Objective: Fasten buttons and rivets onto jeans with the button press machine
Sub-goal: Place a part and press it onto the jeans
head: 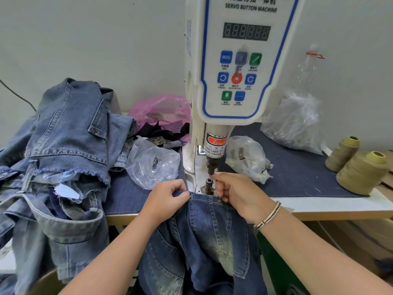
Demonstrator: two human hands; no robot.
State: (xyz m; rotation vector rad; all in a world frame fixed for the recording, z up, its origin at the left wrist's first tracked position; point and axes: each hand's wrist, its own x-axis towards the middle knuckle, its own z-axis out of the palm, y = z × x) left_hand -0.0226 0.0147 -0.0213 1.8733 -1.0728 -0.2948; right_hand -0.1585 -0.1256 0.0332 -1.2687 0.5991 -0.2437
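Denim-covered worktable [297, 171] against a pale wall, servo button machine [240, 60] at centre. Dark jeans [204, 231] hanging off the front edge, waistband running left to right just short of the lower die [208, 184]. Left hand [168, 199] pinching the waistband edge beside a rivet [191, 196]; right hand [236, 193] curled over the band, fingertips touching the die, clearly the nearer hand. Punch [211, 165] directly above. Probably next: sliding the band forward onto the die.

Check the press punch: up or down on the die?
Up. The punch hangs clear above the lower die, a visible gap between them.
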